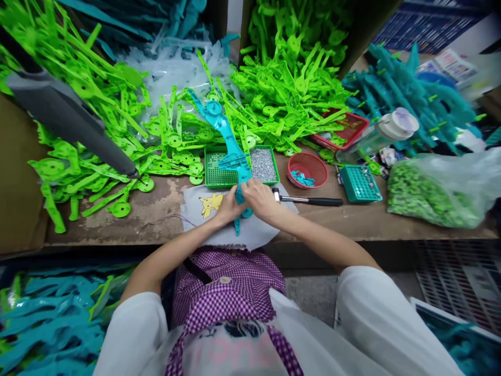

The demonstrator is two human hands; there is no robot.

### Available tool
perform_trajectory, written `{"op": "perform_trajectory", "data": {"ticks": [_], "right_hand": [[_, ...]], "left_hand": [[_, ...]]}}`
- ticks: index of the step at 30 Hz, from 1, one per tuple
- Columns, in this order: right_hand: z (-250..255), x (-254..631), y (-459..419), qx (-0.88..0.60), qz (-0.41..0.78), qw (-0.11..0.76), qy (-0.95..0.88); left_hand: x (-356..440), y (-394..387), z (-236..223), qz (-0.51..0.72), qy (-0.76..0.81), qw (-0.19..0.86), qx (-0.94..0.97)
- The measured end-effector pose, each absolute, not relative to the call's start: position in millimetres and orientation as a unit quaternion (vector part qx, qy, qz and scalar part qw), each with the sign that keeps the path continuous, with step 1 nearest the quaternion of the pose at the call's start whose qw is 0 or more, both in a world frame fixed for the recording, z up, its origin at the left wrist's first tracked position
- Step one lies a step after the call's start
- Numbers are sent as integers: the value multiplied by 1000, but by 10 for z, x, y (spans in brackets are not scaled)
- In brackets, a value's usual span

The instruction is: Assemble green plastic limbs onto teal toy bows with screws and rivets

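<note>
A long blue plastic part [228, 137] stands out from between my two hands, above a grey cloth [254, 233] with a yellow cartoon figure. My left hand [230, 208] is closed around its lower portion from the left. From the right, my right hand [258, 198] presses its fingers onto the same part; whether a small piece is under them is hidden. The part's upper end reaches over a green tray [219, 180] with small metal pieces in its right side. A hammer [313, 200] with a black handle lies just right of my right hand.
Bright green plastic parts [289, 104] are heaped along the back. At right are a red basket [316, 163] with blue pieces, a teal block [359, 184], a bottle [385, 130] and a bag of green pieces [426, 193]. A grey electric screwdriver-like tool [74, 120] hangs at left.
</note>
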State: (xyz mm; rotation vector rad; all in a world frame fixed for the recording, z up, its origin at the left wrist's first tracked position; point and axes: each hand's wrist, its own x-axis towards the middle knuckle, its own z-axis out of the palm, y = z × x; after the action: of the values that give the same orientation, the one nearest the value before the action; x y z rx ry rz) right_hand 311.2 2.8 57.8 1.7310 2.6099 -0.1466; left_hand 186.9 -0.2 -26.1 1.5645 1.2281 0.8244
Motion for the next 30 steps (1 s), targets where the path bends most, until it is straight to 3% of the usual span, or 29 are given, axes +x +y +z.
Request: {"op": "perform_trajectory", "data": {"ticks": [7, 17, 20, 24, 28, 30], "right_hand": [[586, 3228, 93, 556, -96, 22, 825], [238, 3750, -134, 576, -205, -316, 726], [-19, 3854, -282, 542, -233, -301, 749], [-282, 3888, -395, 503, -178, -298, 791], [-245, 3983, -543, 551, -116, -353, 747], [-200, 4010, -619, 585, -94, -336, 732]], "left_hand": [[1858, -8, -286, 348, 507, 476, 629], [1827, -2, -338, 398, 490, 494, 597], [1820, -9, -301, 398, 495, 490, 596], [1816, -12, -283, 402, 493, 487, 599], [1810, -6, -306, 399, 491, 485, 604], [1815, 4, -315, 399, 490, 486, 604]]}}
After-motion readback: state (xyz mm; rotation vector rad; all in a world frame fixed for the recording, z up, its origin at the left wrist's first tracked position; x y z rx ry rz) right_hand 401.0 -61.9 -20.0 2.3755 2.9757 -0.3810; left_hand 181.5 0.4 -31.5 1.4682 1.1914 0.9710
